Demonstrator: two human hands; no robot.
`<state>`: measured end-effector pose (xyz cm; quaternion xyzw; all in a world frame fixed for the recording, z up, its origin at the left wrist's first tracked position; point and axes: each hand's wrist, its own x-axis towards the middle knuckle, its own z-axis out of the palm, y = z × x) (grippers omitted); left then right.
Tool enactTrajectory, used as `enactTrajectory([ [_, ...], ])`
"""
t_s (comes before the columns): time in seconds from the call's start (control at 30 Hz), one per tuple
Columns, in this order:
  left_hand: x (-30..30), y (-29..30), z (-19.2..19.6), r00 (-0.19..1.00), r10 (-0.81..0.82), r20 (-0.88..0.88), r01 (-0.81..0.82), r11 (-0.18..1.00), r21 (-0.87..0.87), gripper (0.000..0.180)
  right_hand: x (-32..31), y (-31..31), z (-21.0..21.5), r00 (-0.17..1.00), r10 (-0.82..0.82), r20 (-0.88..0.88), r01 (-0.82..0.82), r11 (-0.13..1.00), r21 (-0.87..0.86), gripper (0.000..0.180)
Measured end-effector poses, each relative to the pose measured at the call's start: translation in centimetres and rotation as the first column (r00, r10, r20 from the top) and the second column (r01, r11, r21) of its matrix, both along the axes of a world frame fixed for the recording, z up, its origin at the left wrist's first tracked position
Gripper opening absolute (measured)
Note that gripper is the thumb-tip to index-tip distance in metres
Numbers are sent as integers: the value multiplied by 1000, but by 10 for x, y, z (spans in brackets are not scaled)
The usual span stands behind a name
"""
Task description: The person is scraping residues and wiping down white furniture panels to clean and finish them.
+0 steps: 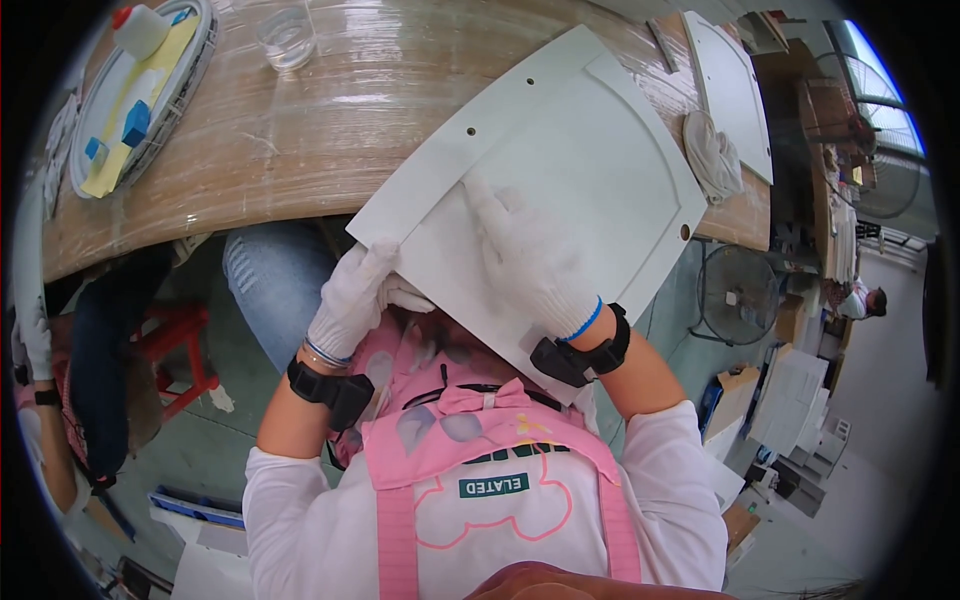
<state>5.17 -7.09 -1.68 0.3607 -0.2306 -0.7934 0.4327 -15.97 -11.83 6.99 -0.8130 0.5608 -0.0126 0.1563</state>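
A white panel point(590, 150) with a raised border and several small holes lies tilted across the table's near edge and reaches to my lap. My left hand point(355, 290), in a white knit glove, grips its lower left edge, thumb on top. The gloved right hand point(530, 255) rests on the panel's face, fingers stretched out, with a fingertip at the step along the left border. Nothing shows under that palm, though its underside is hidden.
The table point(370, 120) is covered in clear film. On it are a clear cup point(287, 42), an oval tray point(205, 60) with a white bottle point(140, 32) and blue blocks, a cloth point(712, 155) and another white panel point(728, 90). A floor fan point(738, 290) stands to the right.
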Motion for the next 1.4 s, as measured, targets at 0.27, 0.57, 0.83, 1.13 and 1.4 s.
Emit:
enactTrajectory([
  [0.27, 0, 0, 0, 1000, -4, -11, 4, 1000, 9, 62, -10, -3, -6, 975, 11, 220, 11, 995, -100, 47],
  [0.57, -1, 0, 3, 1000, 9, 8, -9, 1000, 14, 60, -9, -3, -5, 988, 12, 156, 3, 995, -97, 47],
  [0.83, 0, 0, 1, 1000, 6, -2, -6, 1000, 11, 62, -8, 0, -6, 996, 66, 55, -57, 988, -143, 47],
  [1.13, 0, 0, 2, 1000, 6, -3, -6, 1000, 22, 62, -8, -4, -5, 985, 43, 168, -20, 990, -138, 45],
  [1.4, -1, 0, 1, 1000, 13, 11, -13, 1000, 26, 63, -8, -4, -6, 981, 25, 193, -1, 992, -123, 50],
])
